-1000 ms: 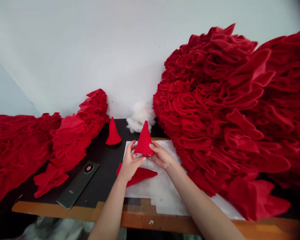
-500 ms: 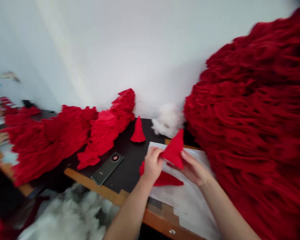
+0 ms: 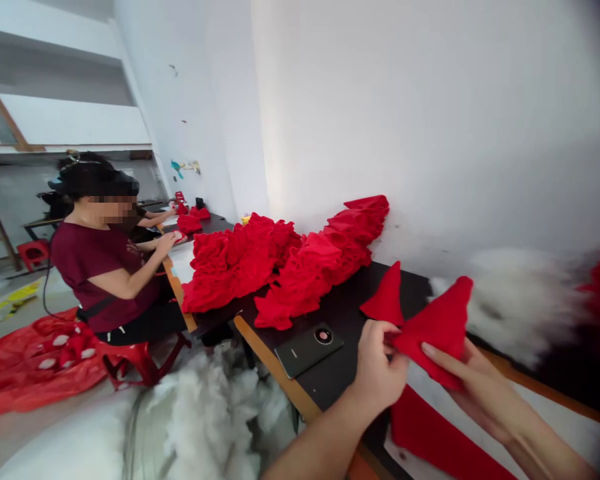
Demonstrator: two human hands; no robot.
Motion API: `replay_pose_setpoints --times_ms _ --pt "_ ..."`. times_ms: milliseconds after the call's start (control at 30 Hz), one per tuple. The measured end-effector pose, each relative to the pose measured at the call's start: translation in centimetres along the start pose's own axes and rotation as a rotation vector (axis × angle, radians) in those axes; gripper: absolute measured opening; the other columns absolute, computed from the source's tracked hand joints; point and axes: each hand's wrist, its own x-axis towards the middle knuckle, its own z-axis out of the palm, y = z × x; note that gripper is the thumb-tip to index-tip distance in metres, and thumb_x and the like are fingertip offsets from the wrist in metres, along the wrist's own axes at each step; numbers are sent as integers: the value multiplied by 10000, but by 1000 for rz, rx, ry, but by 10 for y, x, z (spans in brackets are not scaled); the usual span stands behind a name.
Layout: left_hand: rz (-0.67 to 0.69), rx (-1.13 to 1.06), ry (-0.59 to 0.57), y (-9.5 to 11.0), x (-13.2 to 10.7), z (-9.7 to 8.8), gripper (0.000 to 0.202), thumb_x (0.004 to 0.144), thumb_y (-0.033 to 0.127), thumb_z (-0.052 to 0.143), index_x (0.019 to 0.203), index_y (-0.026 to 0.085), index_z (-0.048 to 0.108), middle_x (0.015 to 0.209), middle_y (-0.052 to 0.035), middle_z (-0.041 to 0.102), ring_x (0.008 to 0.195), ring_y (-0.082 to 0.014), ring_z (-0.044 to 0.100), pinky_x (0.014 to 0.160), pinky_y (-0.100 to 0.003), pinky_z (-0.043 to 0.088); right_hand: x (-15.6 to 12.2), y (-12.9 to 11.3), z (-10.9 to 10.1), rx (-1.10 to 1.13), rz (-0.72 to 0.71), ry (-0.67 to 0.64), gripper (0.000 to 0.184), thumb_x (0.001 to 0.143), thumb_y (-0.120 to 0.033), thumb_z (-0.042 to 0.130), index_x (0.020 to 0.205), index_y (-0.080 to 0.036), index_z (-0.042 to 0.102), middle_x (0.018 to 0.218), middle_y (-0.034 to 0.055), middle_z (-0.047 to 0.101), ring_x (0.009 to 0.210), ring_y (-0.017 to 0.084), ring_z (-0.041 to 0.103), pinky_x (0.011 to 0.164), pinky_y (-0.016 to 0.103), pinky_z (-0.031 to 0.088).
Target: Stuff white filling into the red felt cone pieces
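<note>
My left hand (image 3: 377, 370) pinches the open edge of a red felt cone (image 3: 437, 330), fingers closed on the fabric. From below and on the right, my right hand (image 3: 473, 383) supports the same cone with its fingers curled round it. The cone's tip points up and to the right. A second red cone (image 3: 387, 297) stands upright on the black table (image 3: 340, 377) just behind. Flat on the table under my hands lies another red felt piece (image 3: 430, 437).
A dark phone (image 3: 307, 347) lies near the table's front edge. Heaps of red felt pieces (image 3: 280, 260) cover the table's left part. White stuffing (image 3: 200, 420) is piled on the floor and against the wall (image 3: 520, 293). A seated person (image 3: 105, 267) works at the far left.
The view has swung sharply left, bringing the seated person and the floor stuffing into sight. Both hands still hold the cone, which has tilted from upright to leaning right.
</note>
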Motion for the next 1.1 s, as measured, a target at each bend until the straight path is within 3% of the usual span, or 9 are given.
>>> replay_pose_setpoints --times_ms 100,233,367,467,567,867,1000,1100 --pt "-111 -30 122 -10 14 -17 154 754 63 525 866 169 517 874 -44 558 787 -135 573 677 -235 481 15 5 20 -31 10 -82 677 509 -325 878 1102 -254 558 1070 43 681 994 235 649 768 201 576" --pt "-165 26 257 -15 17 -37 245 748 32 497 954 164 492 942 -71 526 873 -150 560 692 -230 487 41 15 39 -108 7 -158 693 543 -344 863 1123 -214 508 1041 90 681 933 286 669 818 351 582" --pt "-140 178 398 -15 6 -54 275 737 -9 429 959 141 492 957 -93 483 895 -163 528 769 -264 488 77 38 46 -253 -183 -39 690 493 -418 851 1042 -223 481 981 78 673 948 328 651 875 445 549" --pt "-130 233 388 -17 -1 -60 248 747 -6 413 934 133 502 929 -96 492 866 -172 523 749 -271 479 103 62 43 -452 -319 87 697 484 -487 799 1034 -222 462 1019 101 640 1003 356 613 941 494 491" --pt "-129 257 354 -18 -1 -61 260 743 -15 403 937 124 507 942 -105 498 869 -179 523 751 -278 475 116 80 39 -597 -350 134 755 449 -512 754 1054 -189 439 1077 153 600 1046 381 578 983 519 438" --pt "-165 306 314 -20 -1 -60 318 706 -42 425 964 126 503 987 -112 493 931 -189 518 794 -293 483 103 76 27 -586 -189 -27 651 477 -431 721 1030 -185 481 1048 178 634 1009 378 611 924 498 494" --pt "-121 344 313 -29 1 -61 334 705 -35 443 984 140 498 992 -102 484 929 -183 521 789 -293 498 96 70 18 -575 -118 49 673 532 -370 702 1125 -135 487 1122 223 591 1003 353 619 856 454 534" --pt "-64 352 313 -34 0 -64 312 719 -6 471 991 147 487 990 -96 471 898 -179 521 773 -307 517 74 57 15 -661 -80 128 598 626 -286 682 1173 -127 501 1098 185 608 933 289 643 827 415 539"
